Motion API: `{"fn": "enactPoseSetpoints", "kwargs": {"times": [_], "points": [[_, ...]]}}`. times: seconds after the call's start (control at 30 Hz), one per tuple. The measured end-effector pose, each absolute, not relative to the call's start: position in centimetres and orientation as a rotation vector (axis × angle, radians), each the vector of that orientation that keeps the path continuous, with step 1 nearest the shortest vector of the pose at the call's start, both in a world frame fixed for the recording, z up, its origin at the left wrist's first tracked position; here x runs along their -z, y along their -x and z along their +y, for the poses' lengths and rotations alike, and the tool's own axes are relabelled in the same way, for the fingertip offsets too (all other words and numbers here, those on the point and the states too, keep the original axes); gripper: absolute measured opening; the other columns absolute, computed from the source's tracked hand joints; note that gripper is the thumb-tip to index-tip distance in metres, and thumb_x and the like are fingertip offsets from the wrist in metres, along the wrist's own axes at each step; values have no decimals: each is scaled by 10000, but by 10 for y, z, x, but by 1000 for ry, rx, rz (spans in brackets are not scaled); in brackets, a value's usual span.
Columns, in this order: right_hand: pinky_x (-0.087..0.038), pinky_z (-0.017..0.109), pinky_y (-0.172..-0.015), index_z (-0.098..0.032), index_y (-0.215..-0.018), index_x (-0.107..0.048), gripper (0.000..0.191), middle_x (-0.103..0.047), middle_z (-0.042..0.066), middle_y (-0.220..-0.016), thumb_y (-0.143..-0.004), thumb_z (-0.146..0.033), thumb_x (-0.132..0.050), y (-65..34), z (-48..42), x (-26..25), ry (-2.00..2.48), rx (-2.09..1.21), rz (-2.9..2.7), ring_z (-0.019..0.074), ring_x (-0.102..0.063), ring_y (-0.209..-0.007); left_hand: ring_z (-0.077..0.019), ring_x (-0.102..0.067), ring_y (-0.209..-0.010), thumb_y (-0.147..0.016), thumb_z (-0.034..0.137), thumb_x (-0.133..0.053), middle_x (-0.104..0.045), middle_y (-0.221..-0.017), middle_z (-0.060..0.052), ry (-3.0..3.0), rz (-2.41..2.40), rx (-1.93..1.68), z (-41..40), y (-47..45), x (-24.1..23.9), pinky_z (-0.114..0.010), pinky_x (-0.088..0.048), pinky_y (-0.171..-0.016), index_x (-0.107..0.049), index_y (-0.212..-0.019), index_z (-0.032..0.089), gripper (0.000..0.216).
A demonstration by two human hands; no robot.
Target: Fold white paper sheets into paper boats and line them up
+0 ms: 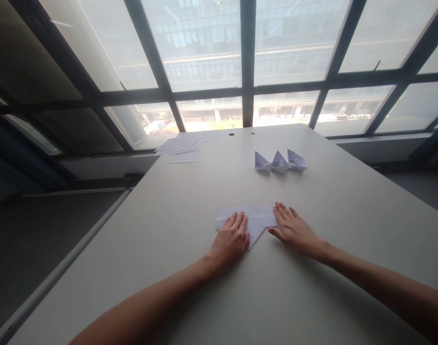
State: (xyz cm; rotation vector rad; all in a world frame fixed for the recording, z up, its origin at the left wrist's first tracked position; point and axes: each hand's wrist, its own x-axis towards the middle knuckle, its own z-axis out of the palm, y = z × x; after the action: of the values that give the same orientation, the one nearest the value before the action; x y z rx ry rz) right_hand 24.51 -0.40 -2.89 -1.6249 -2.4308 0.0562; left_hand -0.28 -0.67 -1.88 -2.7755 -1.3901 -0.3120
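Note:
A partly folded sheet of white paper (259,219) lies flat on the table in front of me. It has a wide band along its far side and a triangular point towards me. My left hand (232,239) rests flat on its left part, covering some of the band and the triangle's left side. At the band's right end, my right hand (294,231) lies with fingers stretched out and thumb apart, its fingertips touching the paper's edge. Neither hand grips anything.
Three folded paper boats (280,163) stand in a row farther back on the white table (161,230). Loose paper sheets (181,146) lie by the far left edge. Large framed windows (204,52) rise behind the table.

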Motion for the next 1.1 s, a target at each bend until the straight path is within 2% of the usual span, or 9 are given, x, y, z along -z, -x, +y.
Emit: {"fn": "enactPoseSetpoints", "kwargs": {"times": [0.07, 0.17, 0.37, 0.57, 0.63, 0.77, 0.9, 1.03, 1.1], "points": [[-192, 500, -1187, 34, -1472, -336, 866, -279, 274, -1539, -948, -655, -291, -239, -6, 23, 1692, -33, -2360, 326, -195, -1469, -334, -364, -1400, -965, 296, -400, -407, -1495, -209, 2770, -1391, 294, -7, 2, 18, -471, -339, -1132, -440, -1415, 37, 521], [-141, 484, -1204, 4, -1510, -260, 830, -190, 217, -1584, -968, -625, -251, -211, -9, 16, 1558, -7, -2395, 284, -108, -1492, -330, -353, -1407, -971, 294, -378, -400, -1500, -206, 2759, -1397, 262, -7, 3, 18, -478, -328, -1135, -438, -1420, 52, 514], [-179, 495, -1196, -54, -1521, -273, 792, -249, 180, -1572, -972, -623, -227, -174, -12, 25, 1351, -184, -2541, 289, -197, -1474, -301, -278, -1445, -1004, 334, -329, -326, -1547, -173, 2801, -1393, 187, -4, 6, 20, -488, -257, -1170, -346, -1485, 95, 538], [-167, 495, -1199, -31, -1510, -290, 851, -236, 203, -1571, -951, -669, -228, -178, -11, 29, 1367, -225, -2530, 300, -180, -1477, -303, -213, -1466, -971, 587, -312, -270, -1558, -211, 2743, -1534, 152, -6, 34, 24, -485, -256, -1170, -319, -1492, 58, 742], [-156, 494, -1202, -15, -1507, -290, 875, -229, 209, -1571, -943, -682, -230, -177, -12, 27, 1376, -242, -2528, 305, -171, -1478, -306, -206, -1468, -965, 612, -289, -254, -1563, -210, 2673, -1603, 134, -8, 56, 25, -505, -235, -1175, -318, -1491, 52, 769], [-139, 490, -1206, -4, -1502, -298, 872, -234, 213, -1568, -944, -674, -251, -174, -13, 24, 1384, -268, -2523, 309, -155, -1481, -308, -202, -1467, -986, 574, -262, -259, -1566, -196, 2628, -1701, 85, -11, 91, 25, -515, -236, -1173, -319, -1491, 57, 725], [-142, 500, -1203, -6, -1503, -295, 868, -224, 212, -1571, -945, -670, -261, -175, -13, 26, 1385, -269, -2526, 310, -154, -1482, -304, -158, -1476, -1020, 415, -228, -254, -1553, -258, 2508, -1761, 243, -12, 76, 17, -489, -220, -1185, -279, -1474, -47, 650], [-147, 511, -1200, -33, -1512, -288, 835, -230, 201, -1572, -953, -652, -271, -177, -11, 30, 1365, -229, -2520, 308, -162, -1480, -228, -77, -1495, -1021, 282, -212, -197, -1606, -119, 2765, -1365, 314, -10, 31, 9, -432, -189, -1206, -246, -1524, 92, 538], [-154, 511, -1198, -49, -1519, -277, 770, -228, 187, -1575, -980, -598, -253, -178, -10, 32, 1355, -213, -2526, 297, -175, -1478, -243, -106, -1491, -1023, 296, -208, -222, -1598, -124, 2831, -1364, 270, -5, 18, 11, -451, -202, -1198, -264, -1520, 104, 535]]}}
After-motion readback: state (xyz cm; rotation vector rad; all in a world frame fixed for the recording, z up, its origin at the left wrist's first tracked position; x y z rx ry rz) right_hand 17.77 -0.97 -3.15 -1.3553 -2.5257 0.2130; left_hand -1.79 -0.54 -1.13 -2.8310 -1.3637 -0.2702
